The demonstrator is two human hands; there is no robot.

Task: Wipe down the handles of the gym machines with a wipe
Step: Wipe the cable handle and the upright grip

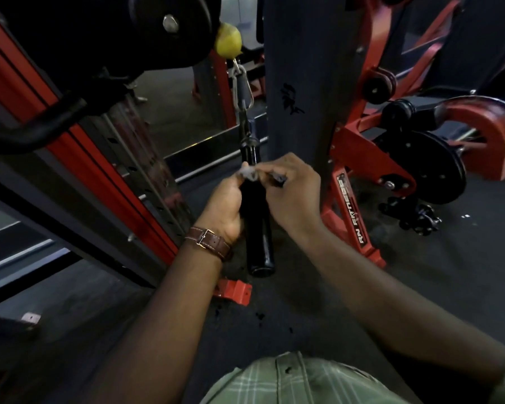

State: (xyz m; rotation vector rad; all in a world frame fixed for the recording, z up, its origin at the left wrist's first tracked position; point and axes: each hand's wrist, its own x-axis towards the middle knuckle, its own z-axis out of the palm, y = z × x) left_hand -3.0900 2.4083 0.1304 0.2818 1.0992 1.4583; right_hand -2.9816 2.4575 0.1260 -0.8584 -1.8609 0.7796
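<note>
Fingers [247,177] of both hands pinch wipe [249,172] against handle [258,228].

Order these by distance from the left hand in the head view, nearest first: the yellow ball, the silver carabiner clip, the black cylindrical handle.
1. Black cylindrical handle: held in the left hand.
2. Silver carabiner clip: above, along the cable.
3. Yellow ball: topmost, beside the pulley.

Left hand [226,201] grips black handle [258,228]; right hand [292,188] pinches wipe [249,173].

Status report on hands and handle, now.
Left hand grips black handle. Right hand pinches wipe against it. Nothing blocking.
</note>
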